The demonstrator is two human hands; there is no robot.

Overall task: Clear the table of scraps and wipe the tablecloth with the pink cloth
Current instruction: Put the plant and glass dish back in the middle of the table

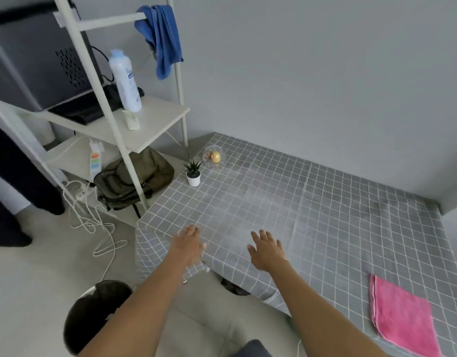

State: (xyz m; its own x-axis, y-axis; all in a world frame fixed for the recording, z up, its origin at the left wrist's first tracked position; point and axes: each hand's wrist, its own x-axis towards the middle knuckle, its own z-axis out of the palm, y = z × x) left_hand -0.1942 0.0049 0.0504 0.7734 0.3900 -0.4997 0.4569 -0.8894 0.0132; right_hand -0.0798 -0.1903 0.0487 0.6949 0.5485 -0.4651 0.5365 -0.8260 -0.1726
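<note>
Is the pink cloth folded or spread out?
Folded, it seems: the pink cloth lies flat on the tablecloth as a neat rectangle, with doubled edges along its left side.

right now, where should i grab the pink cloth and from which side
Take the pink cloth at its far left corner, coming from above with the right hand, which is probably nearer. It lies flat and folded on the tablecloth, so there is no raised part to hold; the layered left edge gives the fingers something to pinch and lift.
</note>
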